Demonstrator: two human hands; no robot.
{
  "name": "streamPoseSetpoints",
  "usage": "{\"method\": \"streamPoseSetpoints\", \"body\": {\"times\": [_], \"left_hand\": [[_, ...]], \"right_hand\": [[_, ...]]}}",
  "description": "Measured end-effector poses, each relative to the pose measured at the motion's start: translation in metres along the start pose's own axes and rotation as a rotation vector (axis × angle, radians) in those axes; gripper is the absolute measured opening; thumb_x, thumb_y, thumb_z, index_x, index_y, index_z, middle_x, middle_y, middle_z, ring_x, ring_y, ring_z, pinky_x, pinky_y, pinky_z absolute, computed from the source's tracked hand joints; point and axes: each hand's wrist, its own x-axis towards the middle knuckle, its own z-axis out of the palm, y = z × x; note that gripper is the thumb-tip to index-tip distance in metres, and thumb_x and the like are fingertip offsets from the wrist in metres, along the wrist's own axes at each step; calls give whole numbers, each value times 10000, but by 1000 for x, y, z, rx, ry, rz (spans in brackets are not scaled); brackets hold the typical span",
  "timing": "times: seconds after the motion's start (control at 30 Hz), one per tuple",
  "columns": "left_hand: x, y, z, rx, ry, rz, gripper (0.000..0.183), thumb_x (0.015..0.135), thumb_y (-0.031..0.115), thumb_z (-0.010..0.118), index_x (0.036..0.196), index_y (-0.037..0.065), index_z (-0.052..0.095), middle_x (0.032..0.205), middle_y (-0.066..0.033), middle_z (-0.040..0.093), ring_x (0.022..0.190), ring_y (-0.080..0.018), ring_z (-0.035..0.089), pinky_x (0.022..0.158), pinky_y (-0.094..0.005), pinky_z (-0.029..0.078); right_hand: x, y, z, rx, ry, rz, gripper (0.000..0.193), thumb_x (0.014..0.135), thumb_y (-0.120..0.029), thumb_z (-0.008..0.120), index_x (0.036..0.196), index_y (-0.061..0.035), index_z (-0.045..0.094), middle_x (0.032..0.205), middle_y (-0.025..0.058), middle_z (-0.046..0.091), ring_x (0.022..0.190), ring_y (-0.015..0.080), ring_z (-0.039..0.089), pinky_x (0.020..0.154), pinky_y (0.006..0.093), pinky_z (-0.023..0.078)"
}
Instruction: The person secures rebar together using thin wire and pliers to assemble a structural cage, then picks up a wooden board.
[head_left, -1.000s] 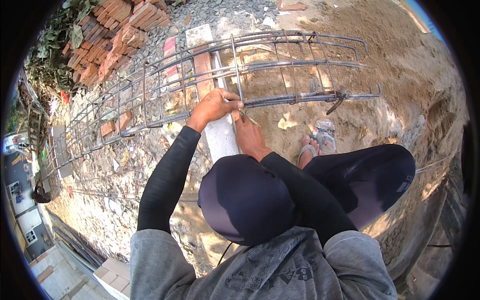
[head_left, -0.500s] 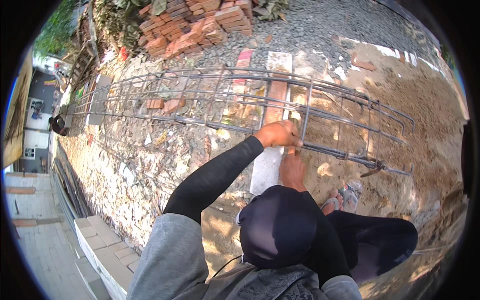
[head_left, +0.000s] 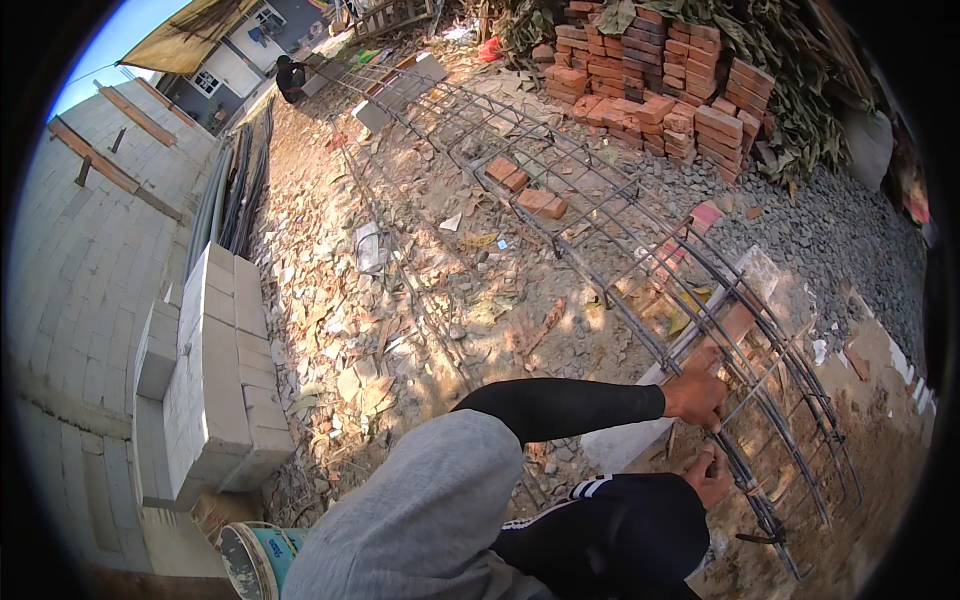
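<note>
A long rebar cage (head_left: 620, 312) of dark bars and square stirrups stretches from the lower right to the far upper left. My left hand (head_left: 695, 397), in a black sleeve, is closed around its near lower bar by a stirrup. Just below it, my right hand (head_left: 710, 475) is at the same bar with curled, pinched fingers; whatever is between them is hidden. A pale slab (head_left: 625, 445) lies crosswise under the cage beside my hands. Past my right hand, the bar ends show bent hooks.
Red bricks (head_left: 640, 80) are piled at the back, with gravel (head_left: 810, 215) beside them. Grey blocks (head_left: 225, 400) and a bucket (head_left: 262, 560) stand at my left. Dark pipes (head_left: 215, 200) lie along the wall. Another person (head_left: 290, 78) crouches at the cage's far end.
My view has swung left, showing more of the wall, the blocks and a bucket. Both hands stay close together at the same near bar.
</note>
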Motion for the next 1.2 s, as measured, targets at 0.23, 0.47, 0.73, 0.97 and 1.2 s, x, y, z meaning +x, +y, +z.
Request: {"method": "streamPoseSetpoints", "body": {"times": [0.23,0.47,0.73,0.97,1.2], "left_hand": [[-18,3,11,40,276,75,161,759,228,765,813,77,779,774,-173,715,803,-382,690,743,-481,509],[-15,4,20,-42,338,174,92,762,152,719,803,92,776,769,-148,720,825,-366,699,837,-461,503],[-16,2,20,-111,360,129,190,664,251,777,699,65,754,675,-162,680,755,-346,697,850,-442,463],[-12,-4,28,-81,382,160,171,726,223,761,738,57,723,720,-156,691,800,-365,693,743,-462,501],[-9,-1,38,-89,646,251,178,748,214,737,761,42,691,700,-137,679,787,-370,691,677,-475,516]], "right_hand": [[100,-102,8,-734,-342,-489,280,891,-180,670,998,73,720,887,232,730,831,393,722,728,467,541],[164,-107,25,-1084,-832,-333,245,712,-112,747,844,92,720,845,282,721,816,365,748,715,440,587],[168,-101,27,-1179,-773,-383,231,667,-122,730,794,71,721,859,301,702,842,399,732,728,462,571],[144,-100,8,-581,-655,-362,219,720,-144,675,746,70,714,644,231,662,643,324,719,596,433,545],[142,-78,18,-608,-411,-260,408,784,-315,801,796,82,712,772,303,691,803,452,715,695,489,558]]}}
